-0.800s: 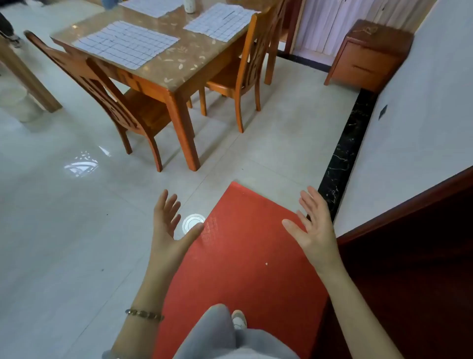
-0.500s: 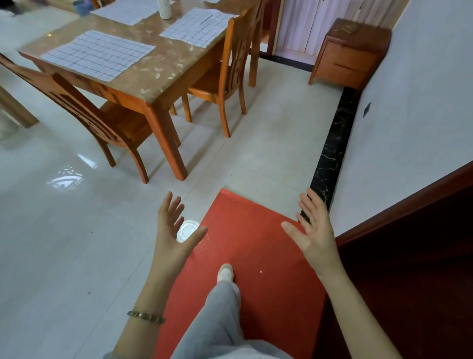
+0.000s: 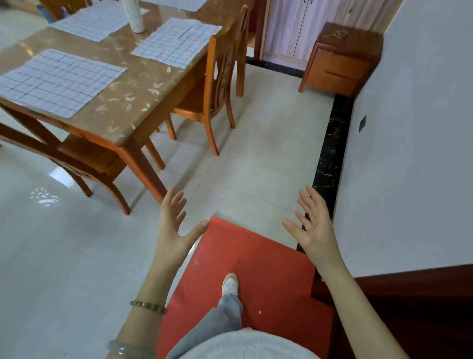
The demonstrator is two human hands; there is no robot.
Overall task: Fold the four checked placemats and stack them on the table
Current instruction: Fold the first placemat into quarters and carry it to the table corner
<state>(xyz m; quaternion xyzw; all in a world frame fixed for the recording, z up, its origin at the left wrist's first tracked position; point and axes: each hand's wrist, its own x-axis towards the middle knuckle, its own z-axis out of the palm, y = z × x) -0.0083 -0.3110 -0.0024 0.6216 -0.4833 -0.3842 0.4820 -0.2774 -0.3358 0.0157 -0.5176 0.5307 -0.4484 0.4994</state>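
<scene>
1. Left hand (image 3: 174,225) and right hand (image 3: 313,228): both empty, fingers spread, held out in the air, well apart from the table (image 3: 122,102).
2. Placemats all lie flat and unfolded on the table: near mat (image 3: 55,82), right mat (image 3: 176,42), far mat (image 3: 97,21), fourth mat (image 3: 176,3) cut off by the top edge.
3. Progress: nothing folded, nothing stacked. Four folds and the stack are left.
4. Person on red rug (image 3: 268,258), one foot forward. Likely step: approaching the table.

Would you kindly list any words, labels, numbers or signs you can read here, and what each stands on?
No text is readable. The placemats carry only a check grid, the table a leaf pattern; the gold squiggle on the cabinet is too small to tell.
</scene>
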